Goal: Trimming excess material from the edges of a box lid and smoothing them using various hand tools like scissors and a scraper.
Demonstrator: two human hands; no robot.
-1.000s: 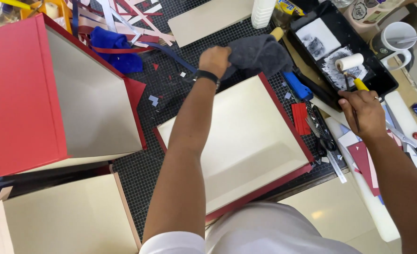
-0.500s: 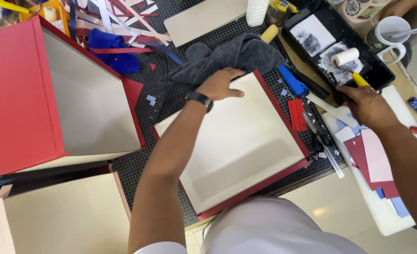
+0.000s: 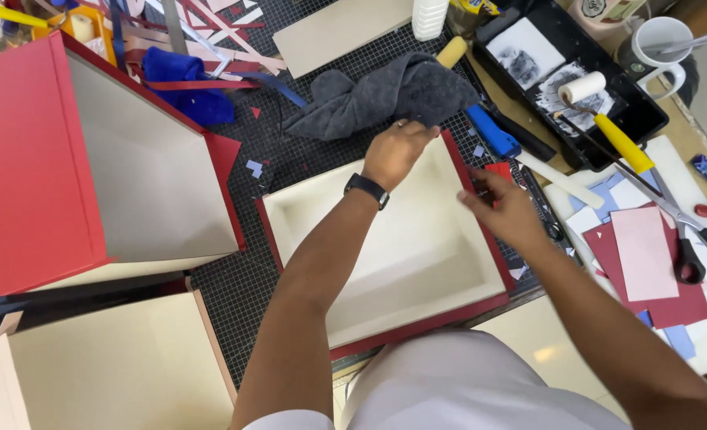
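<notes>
Pressing down at the far rim of a shallow red box (image 3: 385, 263), the left hand (image 3: 397, 151) lies knuckles up, fingers curled over the edge nearest the grey cloth (image 3: 385, 95); it seems to pin the box so that it cannot slide on the black cutting mat (image 3: 242, 287). The right hand (image 3: 505, 211) rests at the box's right wall, close to its far right corner, fingers bent and narrow against the red edge, as if smoothing or pinching the covering there. Whether anything small sits between those fingers cannot be told.

The box sits near the front edge of the counter, open side up, its cream lining showing, which leaves both walls within easy reach of the person.

A bigger red box (image 3: 43, 159) stands tilted at the left edge of the counter, cream inside turned toward the middle. A cream board (image 3: 106, 366) lies at the front left corner.

Toward the far right corner, a black paint tray (image 3: 648, 119) holds a small roller with a yellow handle (image 3: 620, 143), kept just beside the work. A white mug (image 3: 660, 40) stands beyond it. Pink and red paper sheets (image 3: 648, 263) and scissors (image 3: 688, 239) lie along the right edge, well apart from the lined box. A blue cutter (image 3: 493, 135) lies between the cloth and the tray.
</notes>
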